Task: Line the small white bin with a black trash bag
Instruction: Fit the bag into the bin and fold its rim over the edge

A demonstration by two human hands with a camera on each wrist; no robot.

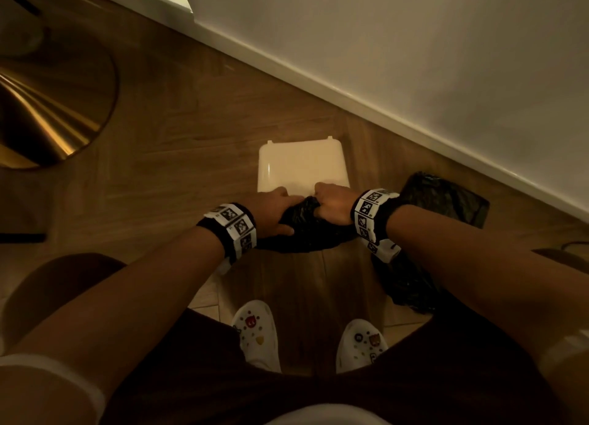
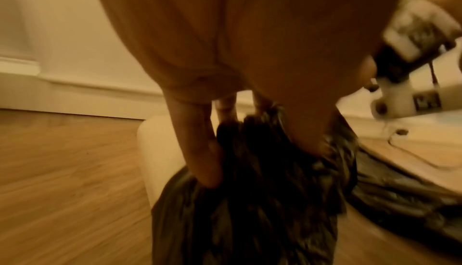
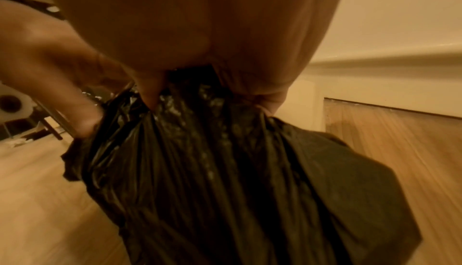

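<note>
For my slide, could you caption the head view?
Both hands grip a bunched black trash bag beside the white bin.

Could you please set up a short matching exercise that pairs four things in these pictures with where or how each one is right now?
Things:
1. white bin
2. black trash bag
3. second black bag
4. white clogs

States:
A. lying on the floor near the baseboard
B. bunched in both hands
C. on the person's feet
D. standing on the wood floor beyond the hands

Pairs: 1-D, 2-B, 3-A, 4-C
</note>
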